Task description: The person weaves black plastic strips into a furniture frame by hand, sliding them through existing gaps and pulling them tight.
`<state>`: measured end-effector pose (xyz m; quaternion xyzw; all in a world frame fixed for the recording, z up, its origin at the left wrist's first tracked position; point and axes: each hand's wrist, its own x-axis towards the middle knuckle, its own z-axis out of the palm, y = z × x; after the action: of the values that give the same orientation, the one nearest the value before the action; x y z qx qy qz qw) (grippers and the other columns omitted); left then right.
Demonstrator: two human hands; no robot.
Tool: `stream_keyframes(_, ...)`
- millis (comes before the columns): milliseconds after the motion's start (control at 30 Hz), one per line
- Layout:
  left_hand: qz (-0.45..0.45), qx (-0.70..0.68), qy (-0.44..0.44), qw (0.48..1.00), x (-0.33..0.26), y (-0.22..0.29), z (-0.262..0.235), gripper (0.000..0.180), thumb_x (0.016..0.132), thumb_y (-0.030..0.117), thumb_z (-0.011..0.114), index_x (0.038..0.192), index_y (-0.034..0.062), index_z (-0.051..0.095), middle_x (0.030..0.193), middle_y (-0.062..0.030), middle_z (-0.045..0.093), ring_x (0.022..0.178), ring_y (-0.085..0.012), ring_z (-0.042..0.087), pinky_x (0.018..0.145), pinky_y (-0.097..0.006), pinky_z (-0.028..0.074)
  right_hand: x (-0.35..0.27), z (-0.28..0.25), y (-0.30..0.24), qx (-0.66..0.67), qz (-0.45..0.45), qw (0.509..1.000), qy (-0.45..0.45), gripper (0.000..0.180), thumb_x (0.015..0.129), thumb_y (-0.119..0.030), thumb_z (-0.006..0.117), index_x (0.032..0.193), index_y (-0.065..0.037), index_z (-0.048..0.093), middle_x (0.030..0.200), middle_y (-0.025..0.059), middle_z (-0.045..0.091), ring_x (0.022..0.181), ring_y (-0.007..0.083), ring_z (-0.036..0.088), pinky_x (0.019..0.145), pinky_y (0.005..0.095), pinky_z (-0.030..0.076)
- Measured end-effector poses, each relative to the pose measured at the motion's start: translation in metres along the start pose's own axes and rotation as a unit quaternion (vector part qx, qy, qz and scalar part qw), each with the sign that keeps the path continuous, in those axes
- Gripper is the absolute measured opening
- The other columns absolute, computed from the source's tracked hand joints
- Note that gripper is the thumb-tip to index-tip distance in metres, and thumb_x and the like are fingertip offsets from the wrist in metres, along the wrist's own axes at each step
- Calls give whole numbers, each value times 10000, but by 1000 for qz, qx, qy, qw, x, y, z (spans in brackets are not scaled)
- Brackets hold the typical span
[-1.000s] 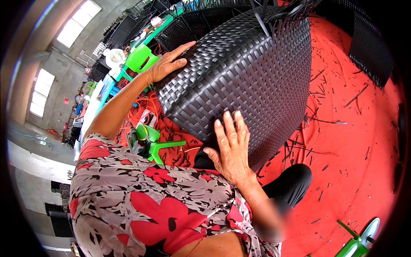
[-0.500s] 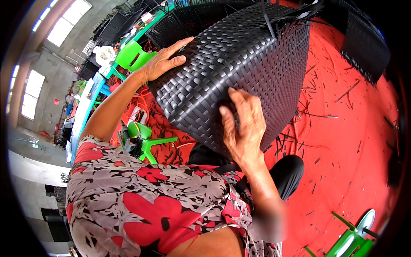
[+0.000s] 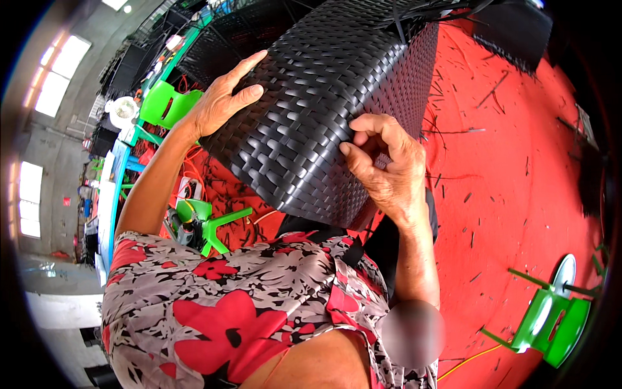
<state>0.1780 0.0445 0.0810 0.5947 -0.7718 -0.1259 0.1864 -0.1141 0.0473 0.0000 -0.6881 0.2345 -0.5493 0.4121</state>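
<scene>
A large black woven wicker piece (image 3: 324, 104), box-shaped with loose strips at its top, is tilted up in front of me over the red floor. My left hand (image 3: 223, 100) lies flat on its left side, fingers spread along the upper edge. My right hand (image 3: 382, 162) is on the near right corner, with the fingers curled and pinching at the weave there. My flowered red, grey and black garment fills the lower part of the view.
The red floor (image 3: 512, 168) is strewn with short black strip cuttings. A green stool (image 3: 210, 220) stands at lower left, another green stool (image 3: 554, 314) at lower right. A green chair (image 3: 165, 104) and more black woven pieces (image 3: 220, 45) stand at the back left.
The woven piece has come closer and tilted up. My right hand went from flat on the weave to curled and pinching at the near corner. My left hand stayed on the left side.
</scene>
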Motion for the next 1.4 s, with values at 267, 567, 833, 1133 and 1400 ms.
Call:
stream_keyframes(267,31,-1,-11,999,12,37,17,761,904,529,510,1446,44,285,1460,-205,344,1376,-317,296,1124,-382,219,-17,-40,-10,-111,-33,993,3,331,709,36,675,1011,-28,555,766,99,556,582,215,584,523,306,474)
stream_keyframes(567,82,109,66,988,10,72,22,612,906,370,585,1388,37,409,1382,-166,438,1285,-278,411,1072,-366,299,-34,-44,-24,-353,-154,922,44,377,613,8,634,966,20,505,717,94,470,610,268,571,486,368,464)
stream_keyframes(833,298,35,-15,954,11,149,37,201,816,107,664,974,-12,628,1142,-157,605,1125,-321,557,968,-404,420,-42,-41,-21,-374,-145,907,126,308,637,43,606,936,-22,575,696,64,547,540,228,561,453,329,440)
stream_keyframes(1133,330,48,-16,943,16,156,53,130,777,1,634,900,-22,600,1119,-175,585,1126,-350,549,954,-416,424,-63,-50,-7,-196,5,964,182,224,673,20,602,890,-17,563,764,131,590,659,322,593,616,392,485)
stream_keyframes(1400,357,54,5,932,18,156,60,179,763,-43,630,933,-1,596,1073,-156,564,1050,-339,549,905,-393,439,-23,-55,-34,-141,-76,985,64,182,777,-32,614,958,-16,628,686,113,596,677,276,573,670,378,444)
